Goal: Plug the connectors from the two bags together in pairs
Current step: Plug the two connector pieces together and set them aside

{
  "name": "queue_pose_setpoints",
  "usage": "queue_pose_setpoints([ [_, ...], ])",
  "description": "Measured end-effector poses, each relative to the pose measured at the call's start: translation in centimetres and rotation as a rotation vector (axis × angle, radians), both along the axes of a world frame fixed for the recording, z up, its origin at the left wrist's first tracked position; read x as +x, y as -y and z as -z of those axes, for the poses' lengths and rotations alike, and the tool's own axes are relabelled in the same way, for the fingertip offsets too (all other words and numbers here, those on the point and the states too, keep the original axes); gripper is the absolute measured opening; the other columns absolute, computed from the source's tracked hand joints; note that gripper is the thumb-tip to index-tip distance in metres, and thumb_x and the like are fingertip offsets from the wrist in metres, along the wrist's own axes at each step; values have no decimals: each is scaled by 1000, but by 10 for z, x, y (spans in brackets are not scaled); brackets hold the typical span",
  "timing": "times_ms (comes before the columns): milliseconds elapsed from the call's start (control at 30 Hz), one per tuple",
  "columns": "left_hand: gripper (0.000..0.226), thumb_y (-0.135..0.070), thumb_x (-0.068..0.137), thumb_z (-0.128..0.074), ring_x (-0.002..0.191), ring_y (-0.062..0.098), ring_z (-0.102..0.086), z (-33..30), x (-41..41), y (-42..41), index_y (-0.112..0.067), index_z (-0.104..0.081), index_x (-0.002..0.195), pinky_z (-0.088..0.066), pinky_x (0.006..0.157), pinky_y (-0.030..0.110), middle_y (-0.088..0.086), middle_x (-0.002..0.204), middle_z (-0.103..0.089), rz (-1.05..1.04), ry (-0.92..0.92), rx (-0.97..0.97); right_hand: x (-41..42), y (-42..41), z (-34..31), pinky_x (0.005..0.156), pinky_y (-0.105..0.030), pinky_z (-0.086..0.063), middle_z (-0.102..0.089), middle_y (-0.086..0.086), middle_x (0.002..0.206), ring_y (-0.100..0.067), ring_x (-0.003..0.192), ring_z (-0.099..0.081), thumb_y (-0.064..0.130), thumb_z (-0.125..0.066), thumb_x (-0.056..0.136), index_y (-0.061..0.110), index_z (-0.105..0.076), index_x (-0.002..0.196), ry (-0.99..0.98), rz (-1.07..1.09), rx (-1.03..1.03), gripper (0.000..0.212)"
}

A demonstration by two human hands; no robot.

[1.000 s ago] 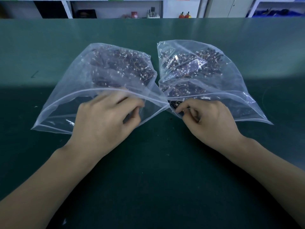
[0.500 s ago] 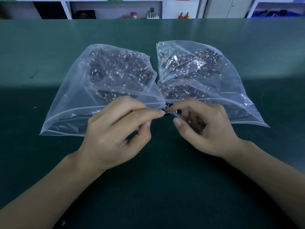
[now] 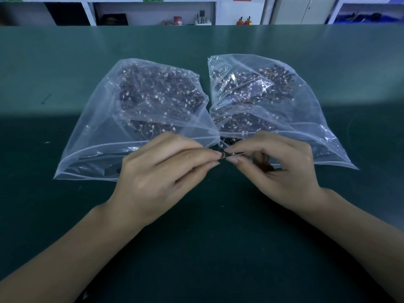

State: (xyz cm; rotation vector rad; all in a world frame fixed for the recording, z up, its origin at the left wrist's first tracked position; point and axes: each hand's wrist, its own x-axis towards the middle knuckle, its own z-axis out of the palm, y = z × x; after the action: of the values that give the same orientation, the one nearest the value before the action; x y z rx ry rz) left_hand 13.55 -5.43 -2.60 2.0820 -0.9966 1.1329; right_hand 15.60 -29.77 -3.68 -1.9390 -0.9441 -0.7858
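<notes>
Right between the two hands: a small connector pair (image 3: 223, 154), dark with a thin pale lead, sits just in front of where the two bags meet; too small to tell whether the halves are fully joined.
Left hand (image 3: 161, 171): its fingers (image 3: 196, 153) are stretched toward the middle and pinch the left end of the connector pair, thumb beneath.
Right hand (image 3: 282, 169): its forefinger and thumb pinch the right end of the connector pair; the other fingers are curled in toward the palm.
Left bag (image 3: 91, 136): a clear zip bag lying flat on the bench, mouth toward the near side, with a dark heap of wired connectors (image 3: 159, 95), flecked with white, gathered at its far end.
Right bag (image 3: 323, 136): a clear zip bag just beside the left one, their inner corners touching near the hands; it holds a similar dark, white-flecked heap (image 3: 258, 88), and the plastic is creased and glossy over it.
Bench (image 3: 207, 248): dark green matting, lighter in a band across the far half; both forearms lie across the near part.
Far wall: white shelving (image 3: 153, 9) with small items on it, among them a red tin and two red bottles; details there are blurred.
</notes>
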Motion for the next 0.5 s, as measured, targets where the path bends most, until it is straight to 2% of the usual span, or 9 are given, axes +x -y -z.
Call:
queue_pose_setpoints([
  [200, 8, -12, 96, -84, 80, 18, -74, 0, 1, 0, -4, -84, 99, -59, 73, 31, 5, 94, -80, -31, -25, 25, 3, 0, 1, 56, -23, -42, -68, -6, 77, -16, 56, -51, 6, -80, 94, 16, -72, 107, 15, -28, 10, 18],
  [333, 9, -13, 97, -83, 78, 15, -71, 2, 2, -1, -5, -83, 95, -57, 73, 28, 3, 91, -78, -46, -55, -4, 3, -1, 2, 53, -28, -42, -70, -4, 80, -19, 55, -50, 6, -79, 95, 18, -72, 107, 3, -50, 16, 19],
  [500, 12, -12, 101, -78, 74, 16, -67, 3, 2, -1, -4, -81, 93, -56, 62, 31, 3, 91, -75, -21, -113, 27, 5, 3, 2, 53, -29, -42, -73, -4, 83, -18, 56, -51, 7, -78, 95, 7, -79, 98, -23, -59, -40, 3],
])
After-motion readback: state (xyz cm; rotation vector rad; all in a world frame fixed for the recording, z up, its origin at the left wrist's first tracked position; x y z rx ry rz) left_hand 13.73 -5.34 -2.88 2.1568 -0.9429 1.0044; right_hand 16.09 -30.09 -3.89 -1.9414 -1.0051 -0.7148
